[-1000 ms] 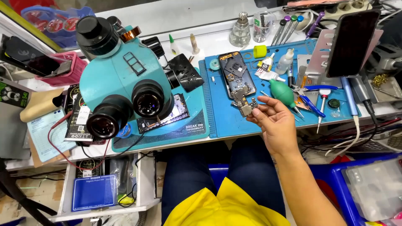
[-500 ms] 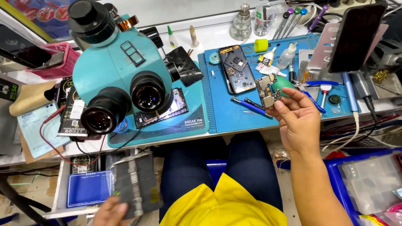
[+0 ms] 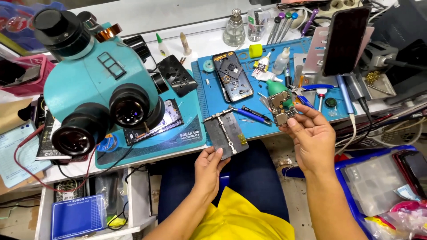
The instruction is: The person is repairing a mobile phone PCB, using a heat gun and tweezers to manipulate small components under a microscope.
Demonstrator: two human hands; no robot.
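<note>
Head view | left hand (image 3: 208, 166) now raised from the drawer, fingers clamped on grey metal plate (image 3: 226, 134) at the desk edge | right hand (image 3: 311, 138) still pinching circuit board (image 3: 281, 109) above blue mat (image 3: 271, 95)

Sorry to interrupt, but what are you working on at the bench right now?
A seated person holds a small circuit board up in the right hand and a dark flat holder plate in the left hand, at the edge of the blue work mat. An opened phone lies on that mat, and a teal microscope stands to the left.
</note>
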